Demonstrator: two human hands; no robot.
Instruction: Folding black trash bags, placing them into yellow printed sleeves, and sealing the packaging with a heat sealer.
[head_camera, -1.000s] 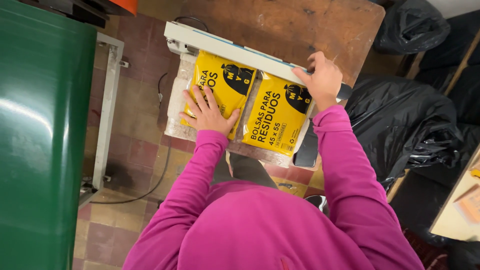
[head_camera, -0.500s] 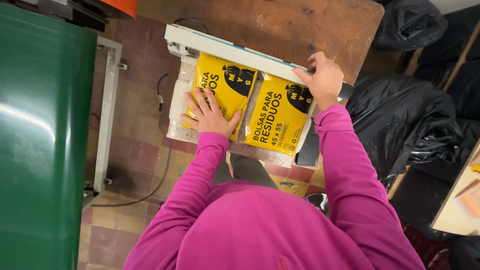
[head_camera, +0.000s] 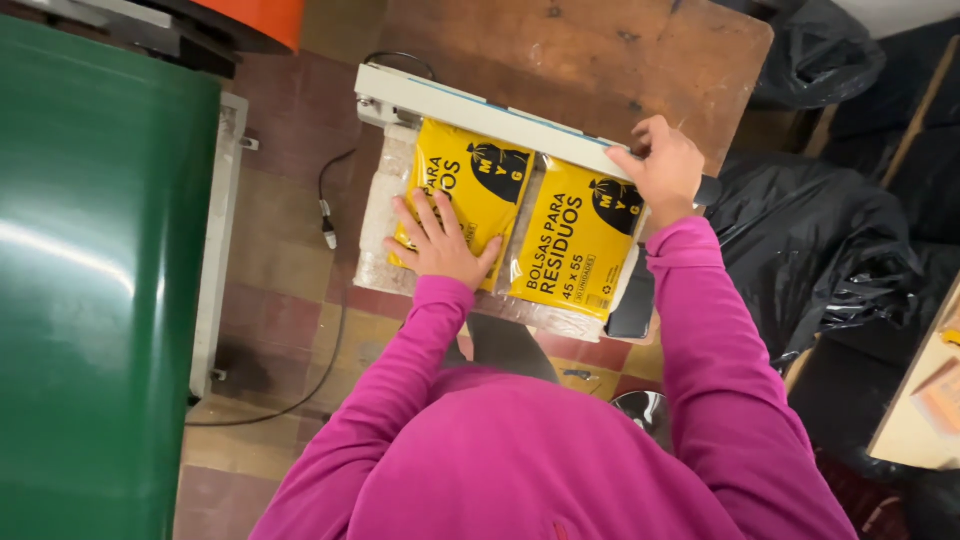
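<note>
Left hand (head_camera: 443, 243) lies flat, fingers spread, on the yellow-labelled clear pack (head_camera: 505, 225). Right hand (head_camera: 663, 170) grips the white sealer bar (head_camera: 490, 118) at the wooden table's (head_camera: 600, 50) near edge. Soft, slippery film, probably light: best pinned flat or held by its edges.

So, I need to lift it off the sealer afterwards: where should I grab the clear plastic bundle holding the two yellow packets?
Probably by the free near edge of the clear plastic bundle, coming from the person's side. Its far end lies under the white sealer bar, and the left hand presses it flat.

Two packs lie side by side under the sealer bar (head_camera: 490, 118), left pack (head_camera: 455, 195) beside right pack (head_camera: 575, 240). The desk (head_camera: 600, 50) lies beyond them. A large bin (head_camera: 90, 300) stands at left, bags (head_camera: 820, 250) at right.
</note>
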